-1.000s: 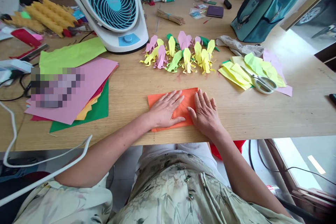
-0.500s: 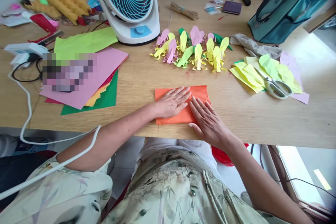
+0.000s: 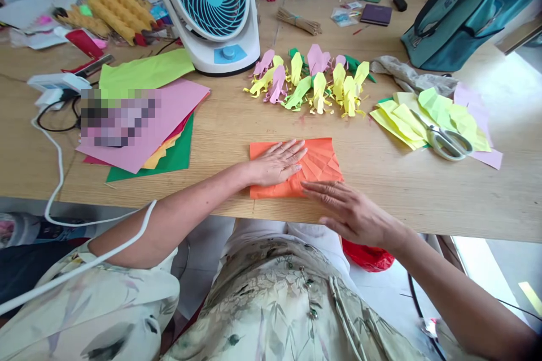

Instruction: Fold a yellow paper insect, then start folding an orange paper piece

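An orange sheet of paper [image 3: 322, 161] with fan-like creases lies on the wooden table near its front edge. My left hand [image 3: 279, 162] rests flat on the left part of the sheet, fingers stretched out. Over the sheet's lower right edge is my right hand [image 3: 345, 206], tilted on its side with the fingers extended; whether its fingertips touch the paper I cannot tell. Neither hand grips anything. Beyond the sheet stand several cut paper pieces [image 3: 319, 90] in yellow, pink and green with fringed ends.
Scissors [image 3: 449, 141] lie on yellow and green paper pieces [image 3: 396, 118] at the right. Coloured sheets [image 3: 178, 98] are stacked at the left, near a fan [image 3: 212, 51]. A white cable [image 3: 61, 169] hangs over the front edge. A teal bag [image 3: 449, 22] stands at back right.
My right hand has moved off the middle of the orange sheet towards me and turned on its side, uncovering creases. My left hand stays on the paper.
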### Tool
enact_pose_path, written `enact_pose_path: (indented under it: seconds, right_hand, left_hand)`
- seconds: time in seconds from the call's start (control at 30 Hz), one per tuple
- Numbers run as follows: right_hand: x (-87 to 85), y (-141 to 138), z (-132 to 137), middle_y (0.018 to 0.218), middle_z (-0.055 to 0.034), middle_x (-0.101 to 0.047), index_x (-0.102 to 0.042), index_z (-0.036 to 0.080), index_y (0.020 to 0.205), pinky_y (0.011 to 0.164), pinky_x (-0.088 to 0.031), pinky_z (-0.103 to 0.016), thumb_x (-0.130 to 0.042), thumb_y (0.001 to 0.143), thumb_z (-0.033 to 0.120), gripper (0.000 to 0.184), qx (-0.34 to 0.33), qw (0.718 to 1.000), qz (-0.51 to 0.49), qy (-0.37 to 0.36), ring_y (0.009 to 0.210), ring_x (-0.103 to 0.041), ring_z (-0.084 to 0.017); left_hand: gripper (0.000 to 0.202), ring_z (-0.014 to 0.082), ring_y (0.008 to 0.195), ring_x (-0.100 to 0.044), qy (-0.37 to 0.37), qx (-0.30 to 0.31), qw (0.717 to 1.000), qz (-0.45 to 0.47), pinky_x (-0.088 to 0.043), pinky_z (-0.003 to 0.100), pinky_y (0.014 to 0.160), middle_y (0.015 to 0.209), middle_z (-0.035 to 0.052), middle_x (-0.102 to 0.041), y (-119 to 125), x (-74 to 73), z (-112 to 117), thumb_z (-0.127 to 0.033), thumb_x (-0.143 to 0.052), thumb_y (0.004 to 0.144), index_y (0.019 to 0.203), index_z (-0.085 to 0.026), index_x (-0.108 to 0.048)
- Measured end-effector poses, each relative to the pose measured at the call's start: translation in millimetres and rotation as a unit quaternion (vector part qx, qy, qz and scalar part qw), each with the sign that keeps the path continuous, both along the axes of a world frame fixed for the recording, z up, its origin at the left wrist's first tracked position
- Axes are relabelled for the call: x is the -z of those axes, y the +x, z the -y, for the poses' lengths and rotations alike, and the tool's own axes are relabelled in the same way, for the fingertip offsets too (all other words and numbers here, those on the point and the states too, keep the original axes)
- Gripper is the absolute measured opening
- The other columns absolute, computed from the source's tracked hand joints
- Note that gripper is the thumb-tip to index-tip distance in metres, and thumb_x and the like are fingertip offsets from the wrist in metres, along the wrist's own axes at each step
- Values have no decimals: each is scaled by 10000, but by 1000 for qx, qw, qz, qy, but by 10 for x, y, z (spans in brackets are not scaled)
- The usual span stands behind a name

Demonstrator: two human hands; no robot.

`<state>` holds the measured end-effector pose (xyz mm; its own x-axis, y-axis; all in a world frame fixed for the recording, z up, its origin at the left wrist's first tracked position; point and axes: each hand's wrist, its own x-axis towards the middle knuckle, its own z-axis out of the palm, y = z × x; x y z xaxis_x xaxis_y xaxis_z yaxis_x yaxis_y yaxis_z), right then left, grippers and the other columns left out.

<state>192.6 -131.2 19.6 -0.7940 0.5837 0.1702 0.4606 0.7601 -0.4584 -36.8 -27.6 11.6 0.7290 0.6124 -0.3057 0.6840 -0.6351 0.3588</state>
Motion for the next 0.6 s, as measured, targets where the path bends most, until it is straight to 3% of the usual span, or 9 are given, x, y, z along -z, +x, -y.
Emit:
enact_pose_path:
  seconds: [0.1, 0.2, 0.43, 0.6]
  right_hand:
    - [4, -52, -261, 1386, -160, -578, -508, 130, 1400, 1060, -476, -431, -381, 1013, 265, 430, -6, 1000, -18, 16, 1299, -525, -237]
    - [74, -125, -458, 1361, -157, -596, -502, 145, 1415, 1056, -479, -455, -358, 1018, 258, 437, -44, 999, -18, 23, 1283, -540, -251]
    - [279, -188, -461, 1607, -196, -219, -156, 80, 1564, 1222, -192, -530, -409, 991, 485, 746, -72, 995, 51, 41, 1510, -160, -279]
    - [245, -197, -327, 1615, -214, -156, -137, 39, 1558, 1229, -169, -505, -433, 967, 537, 827, -112, 992, 57, 28, 1519, -85, -274]
  left_hand:
    - [613, 161, 1521, 69, -45, -8, 999, 4, 2, 390, 1232, 1656, 15, 20, 0, -59, -28, -429, -117, 1016, 1576, -180, -92]
    - [630, 144, 1519, 82, -84, -16, 996, 13, 10, 379, 1228, 1656, -15, 31, -6, -95, -61, -487, -55, 1006, 1577, -223, -78]
    - [694, 125, 1514, 115, -108, -1, 994, 33, 53, 342, 1219, 1657, -22, 50, -40, -42, -129, -556, -62, 984, 1580, -201, -55]
    - [738, 131, 1514, 119, -107, 1, 994, 34, 50, 360, 1219, 1656, -27, 59, -44, -33, -138, -627, -55, 958, 1579, -229, -45]
